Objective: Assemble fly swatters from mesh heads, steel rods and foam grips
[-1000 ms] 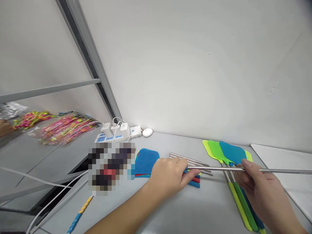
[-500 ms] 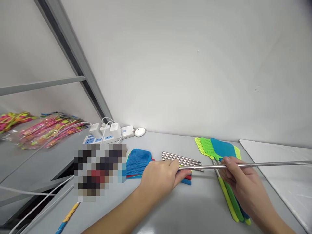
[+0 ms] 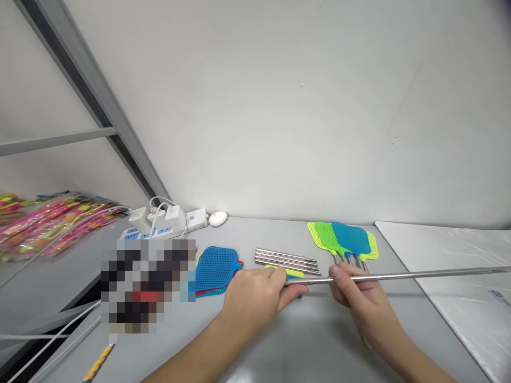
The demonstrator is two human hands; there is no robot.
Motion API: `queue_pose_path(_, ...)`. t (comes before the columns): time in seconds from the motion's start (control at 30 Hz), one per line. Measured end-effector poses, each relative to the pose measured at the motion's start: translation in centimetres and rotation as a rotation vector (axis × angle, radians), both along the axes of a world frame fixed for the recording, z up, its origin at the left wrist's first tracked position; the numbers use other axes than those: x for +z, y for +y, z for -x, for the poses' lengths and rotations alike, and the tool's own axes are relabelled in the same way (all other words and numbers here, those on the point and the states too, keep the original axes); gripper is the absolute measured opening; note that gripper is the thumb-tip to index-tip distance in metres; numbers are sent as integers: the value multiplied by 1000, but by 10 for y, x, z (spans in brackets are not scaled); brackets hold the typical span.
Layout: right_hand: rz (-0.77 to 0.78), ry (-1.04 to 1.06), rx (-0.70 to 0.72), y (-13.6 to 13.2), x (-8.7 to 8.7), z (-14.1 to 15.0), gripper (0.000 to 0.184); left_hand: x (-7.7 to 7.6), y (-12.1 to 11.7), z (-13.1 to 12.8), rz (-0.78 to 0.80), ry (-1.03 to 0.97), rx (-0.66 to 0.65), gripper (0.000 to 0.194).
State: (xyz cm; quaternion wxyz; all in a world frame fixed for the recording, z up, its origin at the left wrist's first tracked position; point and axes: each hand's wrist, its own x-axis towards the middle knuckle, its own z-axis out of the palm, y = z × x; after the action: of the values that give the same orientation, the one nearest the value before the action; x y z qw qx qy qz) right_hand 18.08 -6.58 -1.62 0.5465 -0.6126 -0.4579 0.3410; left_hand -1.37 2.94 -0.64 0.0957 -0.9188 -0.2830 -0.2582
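Observation:
A long, thin telescopic metal rod [image 3: 399, 276] stretches across the view, its right end past the frame edge. My left hand [image 3: 255, 292] is closed around the rod's left end. Further along it, my right hand [image 3: 355, 298] pinches the rod between thumb and fingers. Behind my left hand lie several short metal rods [image 3: 285, 259] side by side, with a yellow-green handle [image 3: 284, 271] in front of them. Blue perforated fly swatter heads [image 3: 217, 268] are stacked to the left. Beyond my right hand lie assembled fly swatters [image 3: 351, 238] in green, blue and yellow, their handles mostly hidden.
A power strip [image 3: 195, 219] with white chargers and cables stands at the back left, beside a small white oval device [image 3: 217, 218]. Plastic-wrapped colourful bundles [image 3: 59, 221] lie on the left shelf. A white sheet [image 3: 447, 266] covers the right side. One area is pixelated.
My right hand has slid leftward along the rod, closer to my left hand. The whole view has shifted slightly to the right.

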Motion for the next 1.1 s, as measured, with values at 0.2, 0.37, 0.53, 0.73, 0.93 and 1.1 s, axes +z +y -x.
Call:
queue_pose_path(0.2,42,-106,24,0,8,5,53,3,-1,1,10,-19,-23,52)
queue_pose_path(0.37,-37,7,-90,-1,14,-14,53,13,12,7,28,-32,-32,51)
queue_pose_path(0.53,-15,58,-116,-1,11,-28,50,14,19,11,33,4,6,50)
queue_pose_path(0.73,-33,100,-121,1,11,-20,49,8,14,9,5,27,12,52)
queue_pose_path(0.93,-24,-4,-81,1,4,-6,49,7,6,6,-75,-2,-18,57)
queue_pose_path(1.1,20,-89,-27,-2,0,17,48,6,-11,-1,-73,-35,-53,56)
